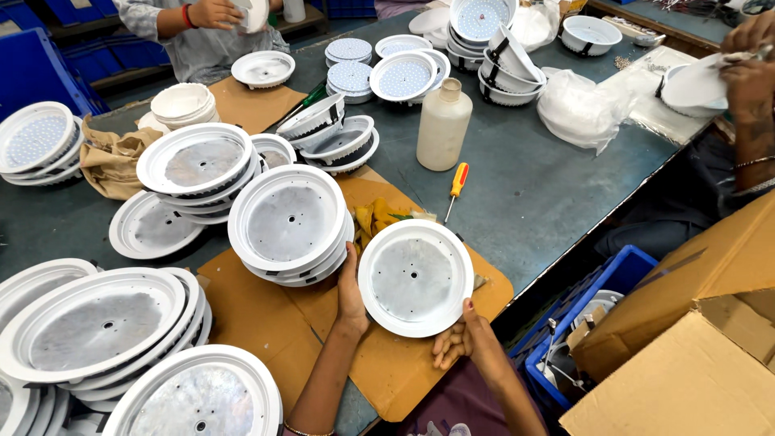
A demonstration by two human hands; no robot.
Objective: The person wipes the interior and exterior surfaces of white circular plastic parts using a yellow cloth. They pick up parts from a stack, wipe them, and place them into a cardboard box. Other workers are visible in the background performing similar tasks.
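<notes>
A round white light housing [416, 277] with a grey metal centre rests tilted over a brown cardboard sheet [395, 371] at the table's near edge. My left hand [350, 291] grips its left rim. Under its lower right rim my right hand [457, 337] supports it with curled fingers. Right beside my left hand stands a stack of the same housings [289, 222].
More housing stacks [101, 323] fill the left side. A beige plastic bottle [442, 125] and a yellow-handled screwdriver [457, 187] lie behind. Other people's hands [747, 73] work at the right and far side. A blue crate [581, 311] and cardboard boxes [694, 355] stand at the right.
</notes>
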